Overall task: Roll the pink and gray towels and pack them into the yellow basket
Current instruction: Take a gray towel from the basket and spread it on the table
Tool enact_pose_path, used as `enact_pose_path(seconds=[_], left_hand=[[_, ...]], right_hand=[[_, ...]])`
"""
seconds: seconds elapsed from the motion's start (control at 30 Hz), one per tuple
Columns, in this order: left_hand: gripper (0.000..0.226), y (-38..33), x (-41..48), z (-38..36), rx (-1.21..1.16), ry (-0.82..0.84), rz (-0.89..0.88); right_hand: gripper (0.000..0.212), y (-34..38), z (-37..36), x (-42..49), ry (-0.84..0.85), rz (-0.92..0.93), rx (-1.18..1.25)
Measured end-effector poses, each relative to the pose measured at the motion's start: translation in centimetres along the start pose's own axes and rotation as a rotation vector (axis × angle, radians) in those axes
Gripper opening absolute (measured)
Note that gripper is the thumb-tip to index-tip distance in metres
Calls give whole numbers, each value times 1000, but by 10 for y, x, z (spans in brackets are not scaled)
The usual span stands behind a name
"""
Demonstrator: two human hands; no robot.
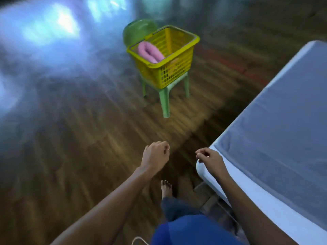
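Both forearms are seen reaching forward from a blue-clad torso, above 1 bare foot on the wooden plank floor. The left hand is held loosely curled over the floor with nothing in it. The right hand, fingers bent and likewise empty, is set at the rounded white corner of the mattress; whether it rests on it cannot be told through the blur.

A gray towel is spread flat across the mattress, unrolled. Well apart from the hands, the yellow basket is perched on a green plastic chair, and 1 pink towel roll, bent into a U, is packed against its left wall.

Rolling the gray towel is judged to be the step in hand. It would be best done with the cloth first smoothed and folded lengthwise to a width no greater than the basket's, then rolled tightly from 1 short end with both hands kept level, so the roll is not coned. The free space to the right of the pink roll should be used, and the basket should be loaded gently, since its seat on the chair looks narrow.
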State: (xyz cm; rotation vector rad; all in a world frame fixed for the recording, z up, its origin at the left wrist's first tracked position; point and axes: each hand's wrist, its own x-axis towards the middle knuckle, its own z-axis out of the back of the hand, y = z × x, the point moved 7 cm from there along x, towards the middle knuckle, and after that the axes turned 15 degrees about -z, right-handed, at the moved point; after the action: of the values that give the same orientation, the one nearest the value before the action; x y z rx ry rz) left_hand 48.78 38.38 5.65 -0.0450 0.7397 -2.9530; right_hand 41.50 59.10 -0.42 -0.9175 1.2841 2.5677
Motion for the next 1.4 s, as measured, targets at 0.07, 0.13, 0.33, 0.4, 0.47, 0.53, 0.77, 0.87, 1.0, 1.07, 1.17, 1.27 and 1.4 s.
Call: enact_pose_path(seconds=[0.07,0.13,0.33,0.4,0.47,0.53,0.77,0.87,1.0,1.07,1.17,1.27,1.4], left_hand=[[19,5,47,-3,-26,65,-83],[17,1,87,-3,-30,150,-180],[18,-11,198,-8,-12,324,-415],[20,-16,237,-13,-6,360,-500],[20,-23,279,-17,-8,403,-582],[20,-28,321,-20,-11,445,-657],[19,-42,443,-24,2,537,-897],[18,-57,485,-34,-8,563,-980],[21,-93,547,-69,29,618,-1080],[23,-121,579,-89,41,629,-1128],[22,-174,631,-122,56,646,-1216],[20,-233,677,-160,67,690,-1281],[20,-315,727,-195,107,738,-1407]], right_hand=[[13,10,6,19,-47,-59,67],[13,19,15,33,-116,-111,126],[12,40,40,65,-298,-257,231],[11,47,50,81,-367,-313,270],[11,57,59,100,-427,-368,345],[10,71,67,120,-471,-408,389],[10,113,96,171,-684,-558,574],[9,118,111,193,-727,-595,655],[10,110,146,231,-806,-655,713],[11,104,171,253,-842,-682,719],[11,89,219,290,-909,-695,811],[7,71,273,321,-976,-712,890],[10,54,335,348,-1059,-795,927]])
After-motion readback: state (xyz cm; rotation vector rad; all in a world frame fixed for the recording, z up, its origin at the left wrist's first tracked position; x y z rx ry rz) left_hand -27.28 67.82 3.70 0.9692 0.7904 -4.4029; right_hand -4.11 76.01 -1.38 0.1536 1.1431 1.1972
